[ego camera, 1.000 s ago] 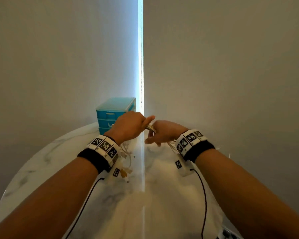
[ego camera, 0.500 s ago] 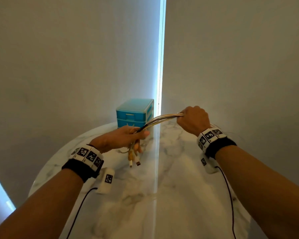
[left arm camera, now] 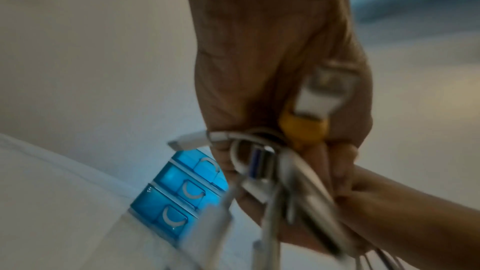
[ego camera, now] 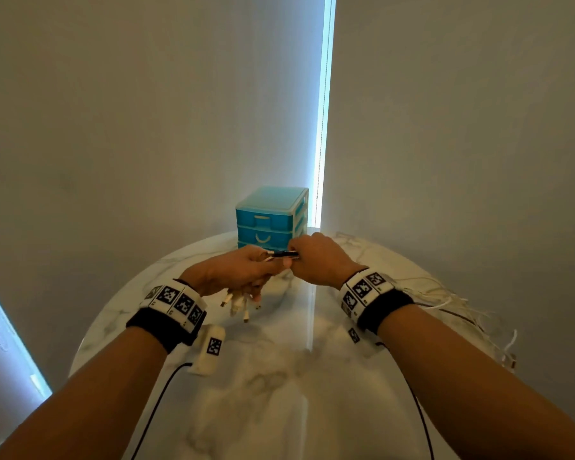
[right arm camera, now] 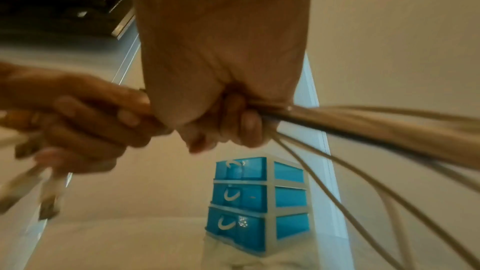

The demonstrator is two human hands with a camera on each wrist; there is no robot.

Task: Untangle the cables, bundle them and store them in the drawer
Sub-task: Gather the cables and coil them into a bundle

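Observation:
My left hand (ego camera: 246,272) grips a bunch of white cables (ego camera: 281,254) near their plug ends, and several connectors (ego camera: 238,302) dangle below its fingers. In the left wrist view an orange plug (left arm camera: 302,127) and white USB plugs poke out of that fist (left arm camera: 280,93). My right hand (ego camera: 316,260) is closed round the same bunch, right against the left hand. From the right fist (right arm camera: 228,122) the cables (right arm camera: 376,128) run off to the right and trail across the table (ego camera: 445,293). The small blue drawer unit (ego camera: 269,217) stands behind both hands, all three drawers closed.
The round white marble table (ego camera: 279,376) carries everything; its rim curves close on the left and right. Loose cable ends (ego camera: 508,353) hang near the right rim. Grey walls meet in a corner with a bright strip (ego camera: 324,111) just behind the drawer unit.
My right hand, held up and apart to the right half a second ago, has come back down against the left hand. The stretched span of cable between them has closed up.

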